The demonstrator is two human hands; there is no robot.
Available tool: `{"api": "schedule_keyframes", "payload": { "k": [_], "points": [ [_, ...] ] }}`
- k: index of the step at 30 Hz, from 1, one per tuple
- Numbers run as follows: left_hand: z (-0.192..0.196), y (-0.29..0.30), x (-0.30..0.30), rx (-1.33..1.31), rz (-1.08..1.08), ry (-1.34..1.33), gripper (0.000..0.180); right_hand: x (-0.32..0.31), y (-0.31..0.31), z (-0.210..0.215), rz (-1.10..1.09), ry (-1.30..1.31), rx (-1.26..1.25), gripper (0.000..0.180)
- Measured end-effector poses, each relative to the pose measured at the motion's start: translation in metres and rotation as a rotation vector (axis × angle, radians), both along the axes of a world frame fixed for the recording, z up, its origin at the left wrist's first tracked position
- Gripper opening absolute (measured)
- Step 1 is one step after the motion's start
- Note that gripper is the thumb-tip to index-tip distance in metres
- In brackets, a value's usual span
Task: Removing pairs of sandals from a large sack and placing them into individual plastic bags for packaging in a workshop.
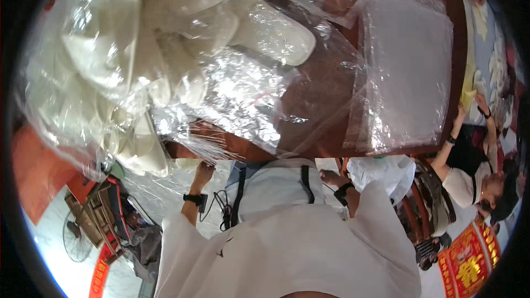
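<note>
My left hand [205,171] is at the table's near edge, its fingers drawn together beside the ends of a bundle of thin white strands [207,144]. What it holds, if anything, I cannot make out. Lower and to the right, my right hand [333,179] hangs just off the edge with its fingers loosely apart and nothing visible in them. Beyond my left hand, crinkled clear plastic film [243,94] lies beside a large heap of cream-coloured rounded pieces [276,33], many of them inside clear bags. A stack of flat clear plastic bags [406,72] lies at the right.
The dark red-brown table [320,94] spans the front. White plastic bags [381,175] hang near a wooden chair [415,212] at my right. Further right, a person's hands [473,108] hold a yellow piece. Folded wooden furniture [96,215] stands at the left.
</note>
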State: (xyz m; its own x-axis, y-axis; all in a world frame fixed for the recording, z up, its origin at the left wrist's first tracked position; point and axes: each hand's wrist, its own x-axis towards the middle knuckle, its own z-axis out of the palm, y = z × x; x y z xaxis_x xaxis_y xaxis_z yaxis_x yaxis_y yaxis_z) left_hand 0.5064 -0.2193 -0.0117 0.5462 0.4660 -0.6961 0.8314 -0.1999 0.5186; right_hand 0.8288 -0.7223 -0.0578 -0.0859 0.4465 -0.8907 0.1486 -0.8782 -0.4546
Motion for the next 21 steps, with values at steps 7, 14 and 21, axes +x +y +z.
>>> {"api": "schedule_keyframes", "payload": {
  "k": [7, 14, 21],
  "points": [
    [0.074, 0.012, -0.018, -0.273, 0.196, 0.164, 0.023, -0.084, -0.123, 0.031, 0.105, 0.045, -0.377, 0.043],
    [0.013, 0.054, -0.028, -0.086, -0.406, 0.2, 0.027, -0.033, -0.002, -0.006, -0.026, -0.295, -0.365, 0.061],
    [-0.034, 0.109, 0.005, -0.018, -0.188, 0.114, 0.027, 0.075, 0.146, -0.078, -0.018, -0.425, -0.191, 0.054]
  ]
}}
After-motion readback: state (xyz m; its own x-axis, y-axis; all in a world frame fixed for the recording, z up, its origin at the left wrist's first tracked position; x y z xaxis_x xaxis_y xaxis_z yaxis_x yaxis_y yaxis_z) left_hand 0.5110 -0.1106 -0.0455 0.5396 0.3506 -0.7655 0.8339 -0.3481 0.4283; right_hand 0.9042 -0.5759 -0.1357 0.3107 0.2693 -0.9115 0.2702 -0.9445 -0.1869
